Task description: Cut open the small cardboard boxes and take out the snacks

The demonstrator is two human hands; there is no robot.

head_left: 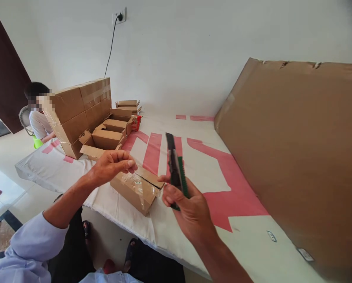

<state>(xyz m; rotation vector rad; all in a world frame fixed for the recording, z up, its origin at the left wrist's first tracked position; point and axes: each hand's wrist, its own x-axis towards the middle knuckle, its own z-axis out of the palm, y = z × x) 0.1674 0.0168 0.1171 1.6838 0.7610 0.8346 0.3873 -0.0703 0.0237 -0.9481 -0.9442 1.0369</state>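
A box cutter (176, 175) with a dark body and a green toothed strip stands nearly upright in my right hand (190, 208), whose fingers are wrapped round its lower part. My left hand (114, 165) is closed, the fingers curled and the thumb pressed against them; whatever they may pinch cannot be made out. Below and between both hands lies a cardboard box (134, 190) with clear, wrinkled tape over its top. A narrow gap shows along its flaps near the right end.
Several open cardboard boxes (108, 138) stand beyond my left hand, beside a stack of taped boxes (81, 110). A large cardboard sheet or carton (296, 149) rises at the right. The white-and-red cloth (241, 173) covers the table. A person (40, 118) sits behind the stack.
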